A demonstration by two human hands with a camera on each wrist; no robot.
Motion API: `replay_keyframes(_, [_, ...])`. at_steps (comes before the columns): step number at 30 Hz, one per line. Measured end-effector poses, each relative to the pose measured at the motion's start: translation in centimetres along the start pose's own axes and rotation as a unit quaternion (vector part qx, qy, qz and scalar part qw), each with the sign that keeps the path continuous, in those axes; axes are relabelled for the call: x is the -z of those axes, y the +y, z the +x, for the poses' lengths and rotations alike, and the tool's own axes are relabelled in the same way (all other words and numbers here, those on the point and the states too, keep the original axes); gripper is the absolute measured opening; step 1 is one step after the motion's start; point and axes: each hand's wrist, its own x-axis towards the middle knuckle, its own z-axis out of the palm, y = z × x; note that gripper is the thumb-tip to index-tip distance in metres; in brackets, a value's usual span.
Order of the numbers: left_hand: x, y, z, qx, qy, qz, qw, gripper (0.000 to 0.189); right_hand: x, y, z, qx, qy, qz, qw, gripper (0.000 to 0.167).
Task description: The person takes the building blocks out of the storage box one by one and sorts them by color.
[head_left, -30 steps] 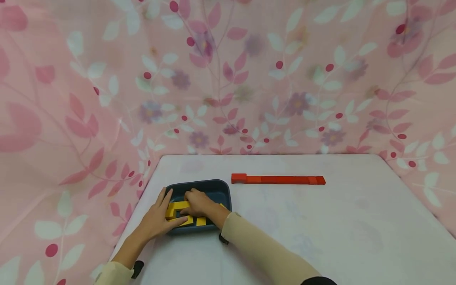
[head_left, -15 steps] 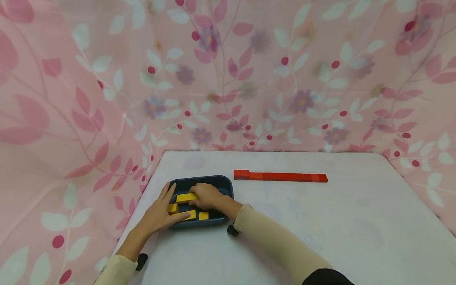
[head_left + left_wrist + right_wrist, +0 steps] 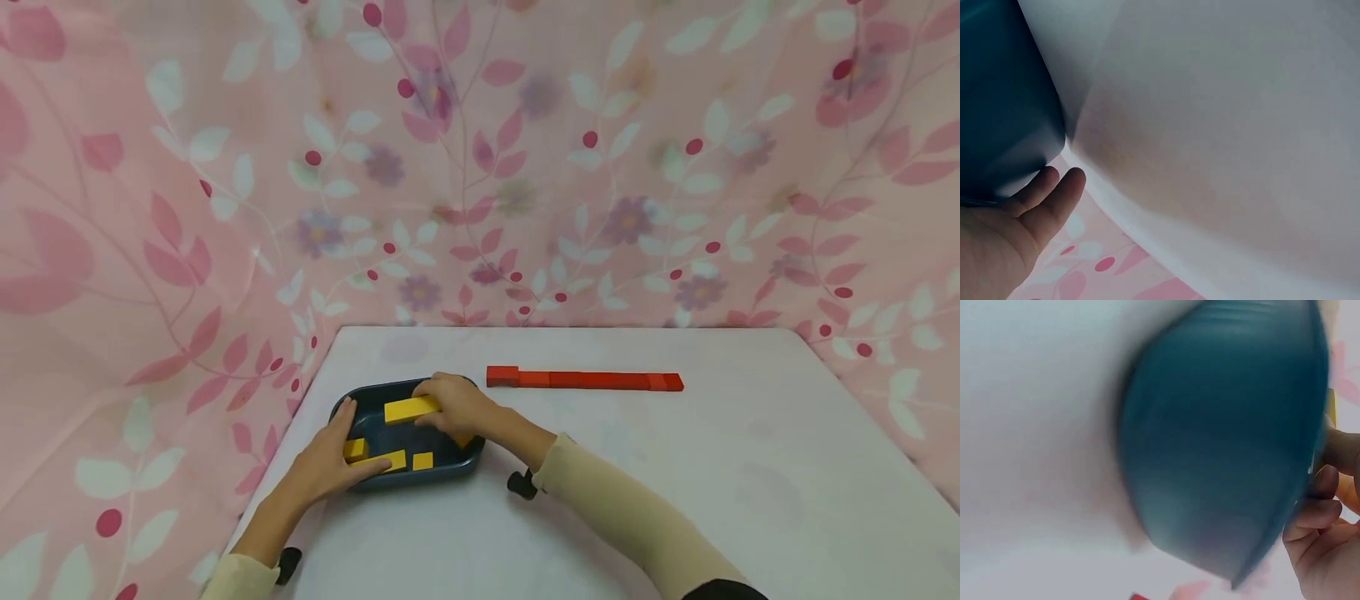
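Observation:
My right hand (image 3: 459, 403) grips a long yellow block (image 3: 410, 409) over the back right part of a dark blue tray (image 3: 408, 476). My left hand (image 3: 324, 460) holds the tray's left front corner, its thumb reaching over the rim across another yellow block (image 3: 397, 459). A small yellow block (image 3: 423, 461) and a short one (image 3: 355, 450) lie inside. Part of a further yellow block (image 3: 462, 439) shows under the right hand. The left wrist view has two fingers (image 3: 1060, 200) against the tray's outside. In the right wrist view, the tray wall (image 3: 1222, 425) hides most of the inside.
A row of red blocks (image 3: 592, 380) lies end to end on the white table (image 3: 675, 483), behind and right of the tray. A pink floral cloth (image 3: 480, 167) rises behind the table and hangs at the sides.
My right hand has moved right and a little up, drawing the long yellow block away from the others. The tray's left end has shifted slightly left. The left hand stays at its corner.

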Motion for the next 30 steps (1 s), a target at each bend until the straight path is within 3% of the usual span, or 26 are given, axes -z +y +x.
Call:
replay_keyframes(6, [0.3, -0.3, -0.1, -0.003, 0.000, -0.001, 1.0000, 0.126, 1.8, 1.0, -1.0, -0.032, 0.036, 0.028, 0.9985, 0.041])
replay_keyframes(13, [0.8, -0.3, -0.5, 0.010, -0.012, 0.036, 0.9992, 0.128, 2.9, 1.9, -2.6, -0.080, 0.056, 0.056, 0.9937, 0.041])
replay_keyframes(21, [1.2, -1.5, -1.5, 0.002, -0.007, 0.032, 0.9995, 0.123, 2.8, 4.0, -4.9, -0.151, 0.119, 0.084, 0.9777, 0.033])
replay_keyframes(25, [1.2, -2.2, -1.5, 0.000, -0.003, 0.029, 0.9996, 0.122, 2.5, 5.6, -5.9, -0.181, 0.116, 0.092, 0.9723, 0.034])
replay_keyframes(30, [1.3, -2.1, -1.4, 0.006, -0.007, 0.026, 0.9996, 0.121, 1.8, 7.2, -7.1, -0.214, 0.091, 0.093, 0.9682, 0.034])
